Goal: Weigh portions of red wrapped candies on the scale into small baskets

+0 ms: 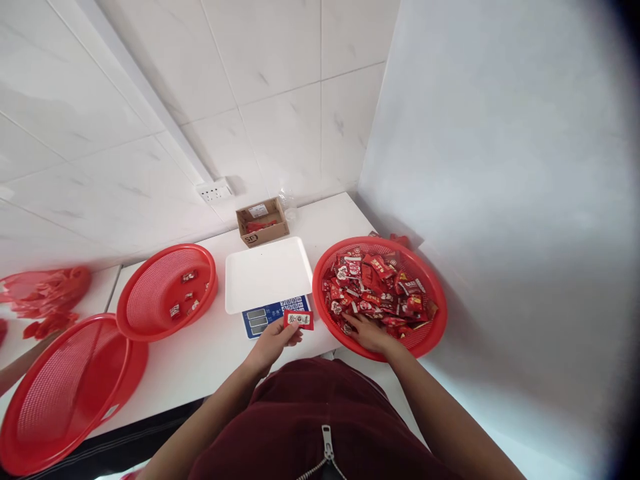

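My left hand [274, 341] is closed on a small red packet [299, 320] with a white label and dark characters, held in front of the weighing scale's blue keypad. My right hand [369, 333] is inside the right-hand red plastic basket [436, 333], resting on a heap of mostly red wrapped sweets [373, 283]. Its fingers are stretched out and slightly apart on the wrappers, with the tips partly hidden among them. The digital scale [267, 277] stands left of this basket, its white pan bare.
A red basket [210, 250] with a few small wrapped pieces stands left of the scale. Another red basket [125, 373] sits nearer me. Behind the scale is a cardboard box [265, 233] with red items. Red bags [50, 290] and another person's forearm [30, 360] appear far left.
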### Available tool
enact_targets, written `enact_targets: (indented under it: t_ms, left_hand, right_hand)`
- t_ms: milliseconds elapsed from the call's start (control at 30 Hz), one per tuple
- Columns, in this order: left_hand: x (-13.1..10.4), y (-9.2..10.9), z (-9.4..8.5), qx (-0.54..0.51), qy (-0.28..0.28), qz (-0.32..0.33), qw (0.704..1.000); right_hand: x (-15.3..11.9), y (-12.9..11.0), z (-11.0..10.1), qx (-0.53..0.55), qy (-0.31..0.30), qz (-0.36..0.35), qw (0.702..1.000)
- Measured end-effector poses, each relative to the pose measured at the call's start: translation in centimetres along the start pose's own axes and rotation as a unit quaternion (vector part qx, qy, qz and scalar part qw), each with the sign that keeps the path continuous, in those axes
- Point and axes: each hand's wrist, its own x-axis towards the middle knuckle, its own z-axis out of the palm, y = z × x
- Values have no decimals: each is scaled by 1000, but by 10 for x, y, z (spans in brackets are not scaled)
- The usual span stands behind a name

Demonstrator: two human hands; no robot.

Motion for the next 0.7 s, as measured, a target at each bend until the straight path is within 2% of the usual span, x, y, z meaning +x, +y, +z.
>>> enact_targets:
  t_ms: [100, 200, 300, 400, 533, 700]
  left_hand:
    - [0, 3, 3, 1, -7, 7, 1000]
    - [-1, 5, 7, 13, -14, 8, 1000]
    - [-1, 3, 9, 23, -21, 8, 999]
    - [-3, -1, 9, 27, -28, 18, 999]
    - [-5, -5, 7, 24, -18, 15, 999]
    - [-8, -5, 9, 30, -22, 13, 999]
  right_hand:
    - [6, -3, 2, -6, 9, -10, 1000]
    - [8, -3, 3, 33, 44, -29, 998]
    - [11, -2, 1, 69, 52, -10, 996]
    - [16, 3, -5, 95, 26, -3, 995]
    - [19, 9, -12, 146, -9, -29, 989]
    - [19, 7, -18, 204, -59, -44, 976]
